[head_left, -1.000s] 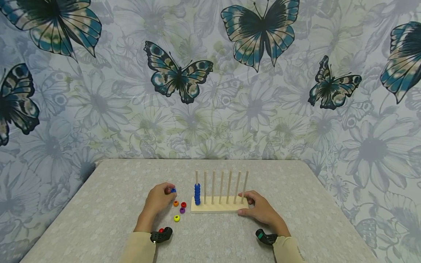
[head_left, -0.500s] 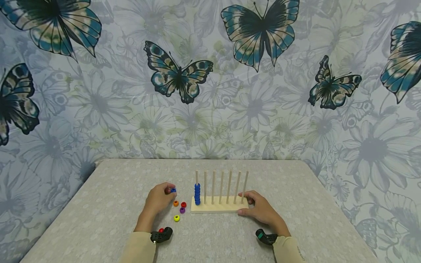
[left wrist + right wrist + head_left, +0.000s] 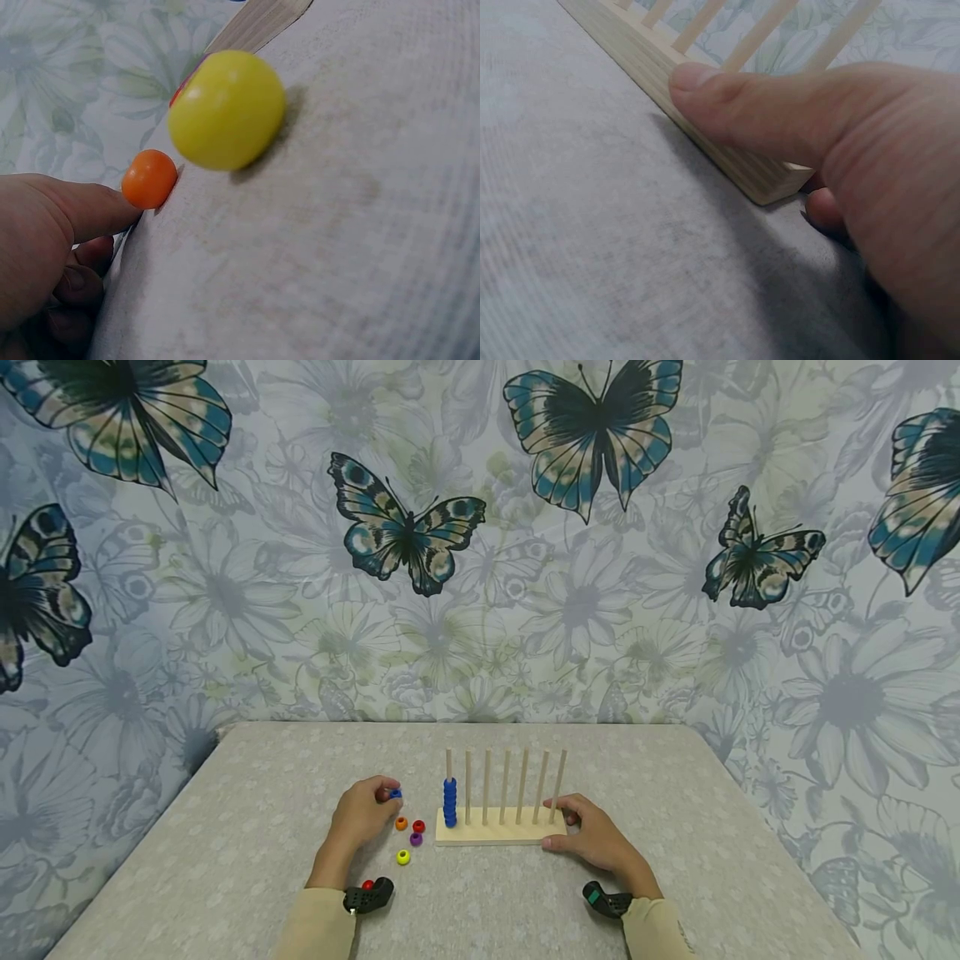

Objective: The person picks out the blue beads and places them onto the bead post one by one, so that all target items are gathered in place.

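My left hand [image 3: 363, 812] pinches a blue bead [image 3: 396, 794] at its fingertips, left of the peg stand; in the left wrist view that bead is hidden. My right hand [image 3: 592, 835] grips the right end of the wooden peg stand [image 3: 495, 837], thumb on the front edge and fingers behind. In the right wrist view, the thumb [image 3: 727, 101] presses against the base. Several blue beads [image 3: 450, 803] are stacked on the leftmost peg; the other pegs are bare.
Between my left hand and the stand lie an orange bead [image 3: 401, 823], a red bead [image 3: 419, 827], a purple bead [image 3: 416, 839] and a yellow bead [image 3: 403, 857]. Another red bead [image 3: 367, 885] is partly hidden by the left wrist camera [image 3: 369, 896]. A patterned cloth [image 3: 750, 877] covers the table.
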The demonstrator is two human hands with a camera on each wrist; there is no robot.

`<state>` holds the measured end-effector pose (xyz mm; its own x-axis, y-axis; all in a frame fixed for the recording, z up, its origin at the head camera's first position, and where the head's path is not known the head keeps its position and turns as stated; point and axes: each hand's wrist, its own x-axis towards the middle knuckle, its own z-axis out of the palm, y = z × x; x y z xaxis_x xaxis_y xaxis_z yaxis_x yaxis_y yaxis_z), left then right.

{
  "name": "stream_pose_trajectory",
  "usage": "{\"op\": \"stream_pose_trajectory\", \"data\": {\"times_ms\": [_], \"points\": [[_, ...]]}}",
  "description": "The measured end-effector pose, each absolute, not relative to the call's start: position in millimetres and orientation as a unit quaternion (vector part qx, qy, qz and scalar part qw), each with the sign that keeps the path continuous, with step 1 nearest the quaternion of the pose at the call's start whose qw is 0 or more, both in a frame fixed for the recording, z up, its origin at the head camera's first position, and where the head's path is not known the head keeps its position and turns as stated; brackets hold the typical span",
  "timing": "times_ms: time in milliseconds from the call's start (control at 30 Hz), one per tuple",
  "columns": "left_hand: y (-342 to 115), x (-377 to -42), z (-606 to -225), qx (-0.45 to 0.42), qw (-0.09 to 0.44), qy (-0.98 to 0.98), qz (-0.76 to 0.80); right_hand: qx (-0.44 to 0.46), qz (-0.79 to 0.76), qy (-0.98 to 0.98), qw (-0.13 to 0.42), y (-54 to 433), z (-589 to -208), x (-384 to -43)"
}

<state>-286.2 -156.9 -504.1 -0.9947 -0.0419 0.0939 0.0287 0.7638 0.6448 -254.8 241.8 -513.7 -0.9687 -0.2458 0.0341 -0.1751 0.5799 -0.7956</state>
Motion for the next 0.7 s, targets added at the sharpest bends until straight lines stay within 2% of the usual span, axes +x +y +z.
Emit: {"op": "stream_pose_trajectory", "data": {"times_ms": [700], "points": [[-159.0,-289.0,-506.2,0.000,0.052,-0.937,-0.345,-0.119,-0.431,0.893,0.039,242.0,-517.8,-257.0]]}}
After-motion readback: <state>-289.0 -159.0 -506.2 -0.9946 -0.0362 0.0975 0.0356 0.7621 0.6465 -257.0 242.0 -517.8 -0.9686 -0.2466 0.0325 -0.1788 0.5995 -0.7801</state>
